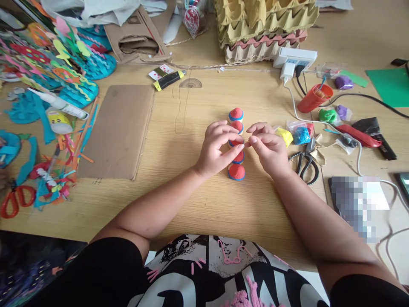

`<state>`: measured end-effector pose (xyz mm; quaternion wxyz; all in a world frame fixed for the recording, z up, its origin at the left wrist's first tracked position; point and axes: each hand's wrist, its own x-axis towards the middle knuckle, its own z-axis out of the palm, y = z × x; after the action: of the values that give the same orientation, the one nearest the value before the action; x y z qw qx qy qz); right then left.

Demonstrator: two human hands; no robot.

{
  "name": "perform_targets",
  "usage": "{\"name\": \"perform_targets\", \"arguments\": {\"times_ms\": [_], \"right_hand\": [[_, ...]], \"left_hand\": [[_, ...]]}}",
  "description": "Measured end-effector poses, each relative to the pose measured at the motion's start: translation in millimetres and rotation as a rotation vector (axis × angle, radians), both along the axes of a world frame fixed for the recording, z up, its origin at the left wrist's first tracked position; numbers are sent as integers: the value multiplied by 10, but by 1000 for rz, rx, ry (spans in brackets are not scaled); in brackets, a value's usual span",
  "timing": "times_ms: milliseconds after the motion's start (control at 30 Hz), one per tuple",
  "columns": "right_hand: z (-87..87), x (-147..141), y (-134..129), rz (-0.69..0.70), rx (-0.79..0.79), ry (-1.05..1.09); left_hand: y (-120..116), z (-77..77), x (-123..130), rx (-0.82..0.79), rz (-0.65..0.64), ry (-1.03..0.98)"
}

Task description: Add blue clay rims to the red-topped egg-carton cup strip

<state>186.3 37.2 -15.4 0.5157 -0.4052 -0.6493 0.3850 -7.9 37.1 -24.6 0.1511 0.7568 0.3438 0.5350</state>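
Note:
Several small red domes with blue rims, apparently modelling clay, stand in a column in front of me; the nearest red dome [237,172] is in full view. My left hand [220,145] hovers over the middle of the column, thumb and forefinger closed in a pinch, hiding parts of the domes there. Just to its right is my right hand [270,149], its thumb and forefinger also pinched, with the other fingers curled. The fingertips of both hands almost meet. Whatever lies between them is too small to name.
Pliers [306,160], a yellow clay lump [283,136] and a red cup [315,98] lie or stand on the right, near a white cable. A cardboard sheet [116,130] lies left, beside a glue bottle [60,104] and orange scissors [15,200]. Egg trays [265,25] are stacked behind.

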Motion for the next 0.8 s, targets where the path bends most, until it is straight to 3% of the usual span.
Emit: {"name": "perform_targets", "arguments": {"times_ms": [267,567,800], "right_hand": [[20,-13,-17,48,50,-68],[27,12,1,22,141,-160],[16,-48,-22,-19,102,-76]], "left_hand": [[19,-27,13,33,-7,-20],[36,-61,9,-81,35,-109],[31,-66,8,-113,1,-114]]}}
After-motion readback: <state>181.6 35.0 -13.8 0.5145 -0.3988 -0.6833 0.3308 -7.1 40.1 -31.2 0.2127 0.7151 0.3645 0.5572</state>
